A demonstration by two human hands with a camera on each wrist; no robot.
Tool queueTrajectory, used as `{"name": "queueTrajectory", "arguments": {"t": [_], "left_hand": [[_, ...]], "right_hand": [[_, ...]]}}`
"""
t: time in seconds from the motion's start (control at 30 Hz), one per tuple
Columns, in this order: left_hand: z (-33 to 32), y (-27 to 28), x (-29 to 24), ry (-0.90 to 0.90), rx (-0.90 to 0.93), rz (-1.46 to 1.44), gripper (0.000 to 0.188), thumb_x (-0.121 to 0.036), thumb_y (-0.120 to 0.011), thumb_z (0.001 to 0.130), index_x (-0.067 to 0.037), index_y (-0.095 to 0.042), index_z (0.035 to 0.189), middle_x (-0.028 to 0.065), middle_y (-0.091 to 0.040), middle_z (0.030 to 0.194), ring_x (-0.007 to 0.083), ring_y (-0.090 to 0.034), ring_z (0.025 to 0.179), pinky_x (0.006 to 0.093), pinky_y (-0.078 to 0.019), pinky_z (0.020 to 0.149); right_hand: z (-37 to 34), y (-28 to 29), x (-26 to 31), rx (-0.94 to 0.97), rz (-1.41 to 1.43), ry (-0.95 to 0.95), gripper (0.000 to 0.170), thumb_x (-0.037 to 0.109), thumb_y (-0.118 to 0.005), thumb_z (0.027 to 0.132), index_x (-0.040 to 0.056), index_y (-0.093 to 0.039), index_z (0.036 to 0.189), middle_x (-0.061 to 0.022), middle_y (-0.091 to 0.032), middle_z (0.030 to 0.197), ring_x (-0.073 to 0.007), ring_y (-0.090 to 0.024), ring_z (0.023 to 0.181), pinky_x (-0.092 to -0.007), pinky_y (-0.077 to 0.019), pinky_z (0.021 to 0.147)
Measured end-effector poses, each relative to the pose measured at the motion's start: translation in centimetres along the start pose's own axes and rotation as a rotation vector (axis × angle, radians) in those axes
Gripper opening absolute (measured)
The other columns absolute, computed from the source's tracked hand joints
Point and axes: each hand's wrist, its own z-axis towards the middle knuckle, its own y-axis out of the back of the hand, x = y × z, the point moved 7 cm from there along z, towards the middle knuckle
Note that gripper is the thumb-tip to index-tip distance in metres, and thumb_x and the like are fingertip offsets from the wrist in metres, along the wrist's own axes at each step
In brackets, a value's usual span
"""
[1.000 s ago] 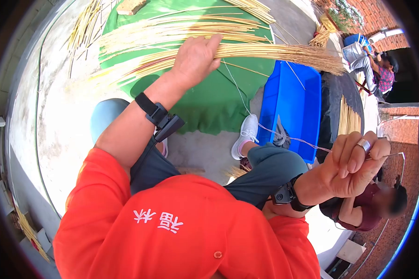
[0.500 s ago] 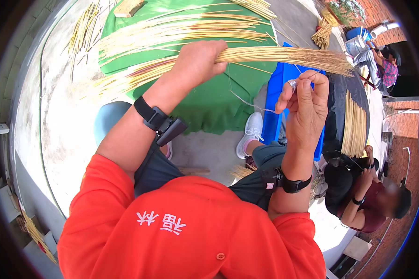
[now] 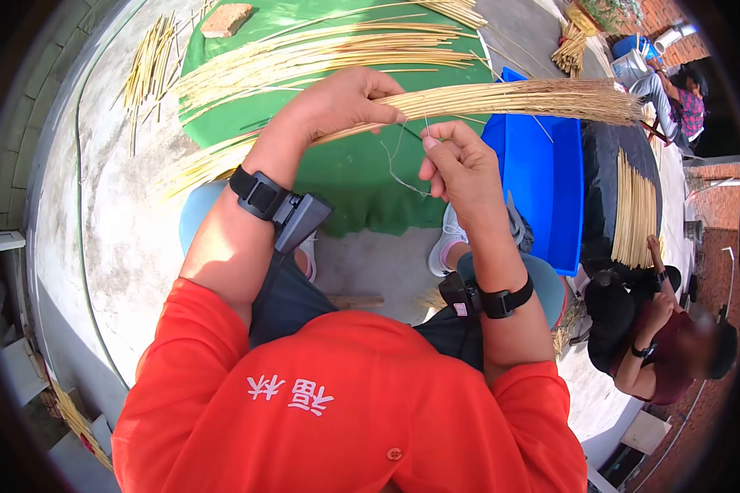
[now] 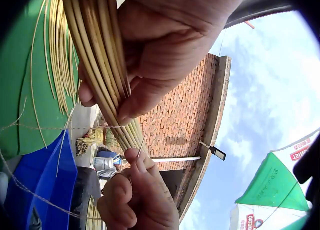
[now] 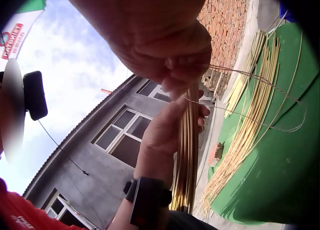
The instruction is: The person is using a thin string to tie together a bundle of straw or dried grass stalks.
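My left hand (image 3: 343, 103) grips a flat bundle of long straw-coloured stalks (image 3: 469, 100), its brushy end pointing right. In the left wrist view the left thumb presses the stalks (image 4: 99, 55) beside a twisted thread (image 4: 65, 128) that crosses them. My right hand (image 3: 467, 168) is just below the bundle, thumb and forefinger pinching a thin needle (image 4: 142, 144) at the stalks' edge. Thread (image 3: 396, 168) hangs in a loose loop between the two hands. From the right wrist view, the thread (image 5: 250, 74) loops out over the green cloth.
More stalks (image 3: 329, 53) lie on a green cloth (image 3: 353, 181), with a brick (image 3: 227, 20) at its far edge. A blue bin (image 3: 543, 197) stands to the right, near a stalk pile (image 3: 635, 209) on black sheeting. Two people sit at the right.
The right hand has come in from the far right to the bundle, bringing the thread with it. My left hand stays on the stalks, its thumb now pointing toward the right hand.
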Motion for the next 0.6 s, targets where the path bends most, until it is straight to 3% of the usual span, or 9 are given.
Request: {"name": "queueTrajectory", "arguments": {"t": [0.1,0.6], "left_hand": [[-0.1,0.1,-0.1,-0.047,0.015,-0.052,0.030,-0.017,-0.067,0.077,0.002,-0.062,0.100,0.0013,-0.062,0.077,0.0081,-0.055,0.065,0.0229,-0.0445,0.059],[-0.5,0.5,-0.2,-0.054,0.021,-0.084,0.030,-0.018,-0.068,0.077,0.002,-0.063,0.099,0.0008,-0.063,0.077,0.0072,-0.055,0.067,0.0225,-0.0456,0.061]], "right_hand": [[0.1,-0.4,-0.3,0.012,-0.068,0.016,0.008,0.010,-0.054,0.086,0.0035,-0.057,0.090,-0.0013,-0.056,0.057,-0.0045,-0.044,0.043,-0.0194,-0.0338,0.039],[0.4,-1.0,-1.1,0.021,-0.157,0.047,0.010,0.011,-0.055,0.085,0.0028,-0.058,0.088,-0.0011,-0.055,0.055,-0.0047,-0.043,0.042,-0.0206,-0.0343,0.039]]}}
